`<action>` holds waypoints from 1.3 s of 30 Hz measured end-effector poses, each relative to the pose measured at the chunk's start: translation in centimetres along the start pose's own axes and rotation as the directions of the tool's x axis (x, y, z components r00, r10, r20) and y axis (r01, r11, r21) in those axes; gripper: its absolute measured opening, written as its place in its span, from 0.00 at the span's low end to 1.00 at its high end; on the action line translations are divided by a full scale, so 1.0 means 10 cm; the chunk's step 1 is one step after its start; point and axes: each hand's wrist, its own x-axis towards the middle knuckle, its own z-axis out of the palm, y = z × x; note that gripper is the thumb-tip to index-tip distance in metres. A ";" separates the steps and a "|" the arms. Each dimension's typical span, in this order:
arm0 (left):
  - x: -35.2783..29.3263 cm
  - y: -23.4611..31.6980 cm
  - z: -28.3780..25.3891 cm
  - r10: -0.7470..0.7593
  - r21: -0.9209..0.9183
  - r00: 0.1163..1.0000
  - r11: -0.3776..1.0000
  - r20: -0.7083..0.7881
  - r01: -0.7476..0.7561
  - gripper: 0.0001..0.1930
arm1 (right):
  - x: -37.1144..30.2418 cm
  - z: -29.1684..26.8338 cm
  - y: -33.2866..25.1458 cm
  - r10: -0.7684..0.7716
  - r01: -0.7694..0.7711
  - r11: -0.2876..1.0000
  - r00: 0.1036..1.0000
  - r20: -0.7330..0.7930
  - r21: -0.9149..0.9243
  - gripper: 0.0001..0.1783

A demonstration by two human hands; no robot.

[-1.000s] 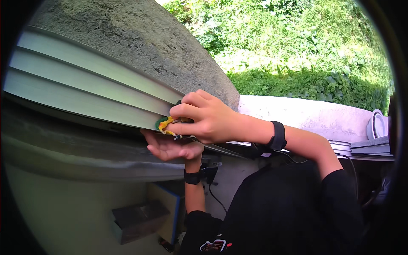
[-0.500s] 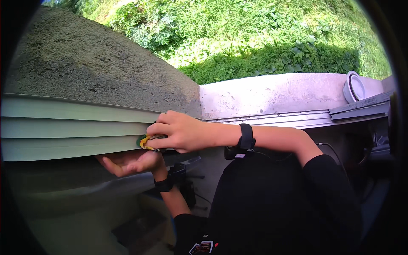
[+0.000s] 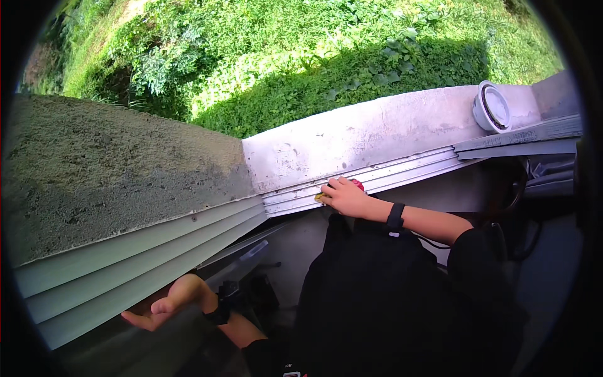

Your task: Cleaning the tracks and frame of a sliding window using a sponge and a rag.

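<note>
My right hand (image 3: 347,199) is closed on a small crumpled cloth (image 3: 320,196); a yellow bit shows by the fingertips and a red bit beyond the knuckles. The hand presses it onto the white grooved window track (image 3: 408,174), just right of the corner. Most of the cloth is hidden under the palm. Lower left, my left hand (image 3: 169,303) is held palm up with the fingers stretched out, and nothing shows in it. It lies just beneath the lower edge of the pale grey-green track (image 3: 151,248). Both wrists wear black straps.
A rough concrete ledge (image 3: 119,169) lies beyond the left track, and a pale sill (image 3: 377,125) runs behind the right one. On that sill a white round pot (image 3: 492,108) leans at the right. Sliding frame rails (image 3: 521,144) stick out below it. Green plants grow outside.
My right hand has moved with the cloth from the left track, past the corner, onto the right track. My left hand has dropped lower left, away from it. The view has turned.
</note>
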 end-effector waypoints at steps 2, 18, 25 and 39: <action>0.02 0.01 -0.02 0.008 0.038 1.000 0.999 -0.004 -0.008 0.29 | -0.28 -0.28 0.13 0.060 -0.055 0.997 0.994 0.091 -0.052 0.25; 0.01 0.15 0.04 0.064 0.099 0.998 0.993 0.001 -0.064 0.29 | -0.63 -0.45 0.29 0.113 -0.111 0.993 0.991 0.067 -0.031 0.16; 0.03 0.00 0.07 0.097 0.022 0.995 0.995 -0.038 -0.096 0.30 | -1.88 -0.87 0.79 0.696 -0.708 0.705 0.683 -0.222 0.033 0.24; -0.13 -0.14 -0.30 0.182 0.019 0.961 0.982 0.210 -0.190 0.26 | -0.49 -0.36 -0.22 0.443 -0.233 0.849 0.801 -0.401 0.473 0.16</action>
